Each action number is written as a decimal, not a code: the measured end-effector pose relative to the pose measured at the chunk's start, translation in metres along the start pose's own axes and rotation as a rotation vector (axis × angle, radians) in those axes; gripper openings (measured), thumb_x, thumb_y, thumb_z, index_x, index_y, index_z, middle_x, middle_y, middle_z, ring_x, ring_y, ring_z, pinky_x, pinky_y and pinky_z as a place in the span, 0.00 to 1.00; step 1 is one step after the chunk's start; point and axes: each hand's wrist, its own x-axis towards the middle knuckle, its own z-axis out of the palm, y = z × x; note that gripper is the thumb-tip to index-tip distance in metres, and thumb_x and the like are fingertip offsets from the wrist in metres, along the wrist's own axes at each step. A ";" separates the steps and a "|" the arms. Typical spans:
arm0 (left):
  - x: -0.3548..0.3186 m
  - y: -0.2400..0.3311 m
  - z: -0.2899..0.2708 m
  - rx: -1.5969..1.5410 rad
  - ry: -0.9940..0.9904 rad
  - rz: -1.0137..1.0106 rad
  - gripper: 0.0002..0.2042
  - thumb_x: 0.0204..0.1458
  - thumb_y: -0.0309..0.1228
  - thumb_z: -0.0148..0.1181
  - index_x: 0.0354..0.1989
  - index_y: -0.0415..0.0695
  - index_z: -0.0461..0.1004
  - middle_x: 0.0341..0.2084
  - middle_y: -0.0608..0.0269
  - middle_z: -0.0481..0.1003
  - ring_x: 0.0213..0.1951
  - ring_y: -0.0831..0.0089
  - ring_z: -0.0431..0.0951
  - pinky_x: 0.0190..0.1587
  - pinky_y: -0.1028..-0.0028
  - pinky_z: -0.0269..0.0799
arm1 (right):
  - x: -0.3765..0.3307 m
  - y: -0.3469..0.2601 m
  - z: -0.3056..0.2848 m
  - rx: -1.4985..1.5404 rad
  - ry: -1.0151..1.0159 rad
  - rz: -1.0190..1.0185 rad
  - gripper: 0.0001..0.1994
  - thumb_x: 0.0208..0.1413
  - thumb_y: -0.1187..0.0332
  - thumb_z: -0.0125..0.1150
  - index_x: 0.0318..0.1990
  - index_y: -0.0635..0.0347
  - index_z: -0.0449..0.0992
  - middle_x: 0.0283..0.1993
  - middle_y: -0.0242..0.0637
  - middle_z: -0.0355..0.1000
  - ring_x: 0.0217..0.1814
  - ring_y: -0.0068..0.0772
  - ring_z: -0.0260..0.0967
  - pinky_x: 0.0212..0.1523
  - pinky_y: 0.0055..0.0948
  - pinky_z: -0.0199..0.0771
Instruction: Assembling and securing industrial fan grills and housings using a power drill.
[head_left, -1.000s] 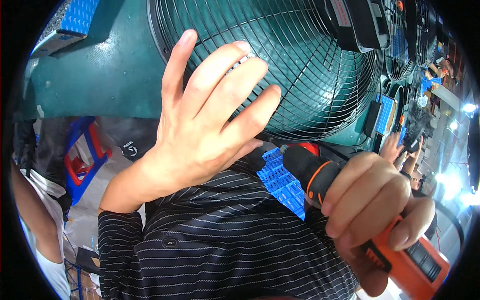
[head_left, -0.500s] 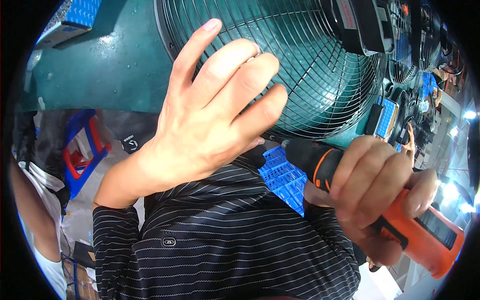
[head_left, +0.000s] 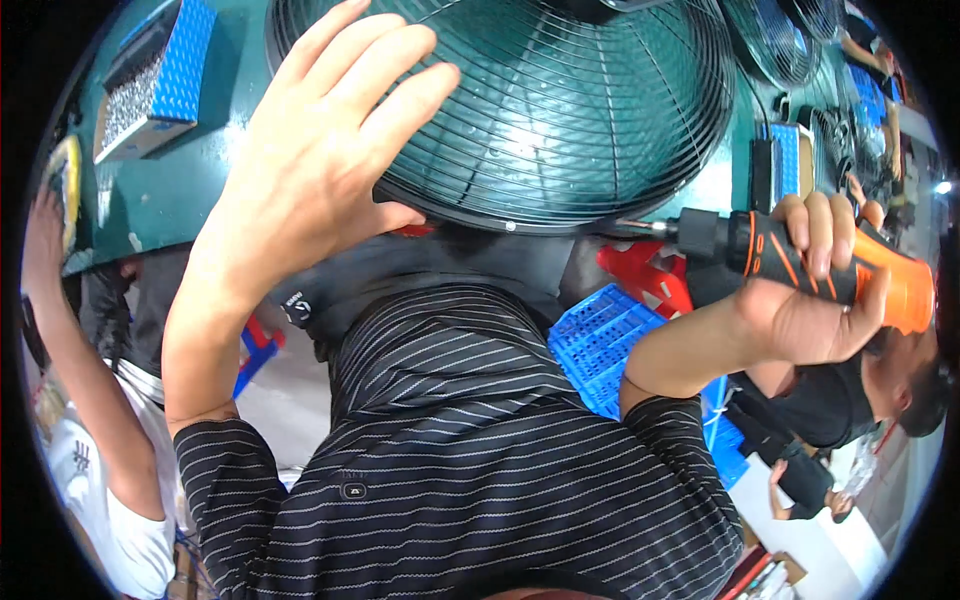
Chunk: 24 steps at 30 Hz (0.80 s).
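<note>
In front of me lies a large round black wire fan grille with a dark rim. My left hand is over its left side, fingers stretched and spread, the thumb by the near rim; I cannot tell whether it presses on the wires. My right hand is wrapped round an orange and black cordless drill, held level at the right. Its bit points left along the near rim, the tip close to the rim; contact cannot be made out. A small shiny screw head shows on the rim.
The grille rests on a green tabletop. A blue-and-white box of small metal parts stands far left. Below the table edge are a blue plastic crate and a red stool. Co-workers are at both sides; more fans stand far right.
My left hand has moved left and its fingers have straightened. The drill has swung up to level and shifted right. More of the grille's near rim shows.
</note>
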 end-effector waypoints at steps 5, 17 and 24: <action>-0.003 0.013 0.003 0.183 -0.044 -0.001 0.55 0.11 0.37 0.82 0.60 0.41 0.65 0.57 0.50 0.65 0.62 0.48 0.64 0.70 0.48 0.54 | -0.022 -0.024 -0.052 -0.102 0.108 -0.063 0.22 0.62 0.61 0.50 0.54 0.72 0.64 0.31 0.38 0.63 0.31 0.28 0.60 0.38 0.33 0.61; -0.007 0.036 0.030 0.215 0.223 0.157 0.44 0.22 0.48 0.78 0.52 0.39 0.69 0.49 0.49 0.68 0.51 0.49 0.70 0.54 0.50 0.65 | -0.045 -0.044 -0.087 -0.068 0.267 -0.243 0.17 0.64 0.64 0.48 0.53 0.69 0.65 0.32 0.37 0.62 0.33 0.28 0.59 0.42 0.33 0.61; 0.029 0.051 -0.073 0.210 0.288 0.222 0.38 0.24 0.50 0.78 0.44 0.38 0.73 0.42 0.49 0.72 0.44 0.51 0.75 0.47 0.56 0.71 | -0.046 -0.036 -0.100 -0.110 0.431 -0.290 0.16 0.64 0.66 0.50 0.53 0.68 0.66 0.30 0.36 0.63 0.30 0.26 0.60 0.35 0.28 0.62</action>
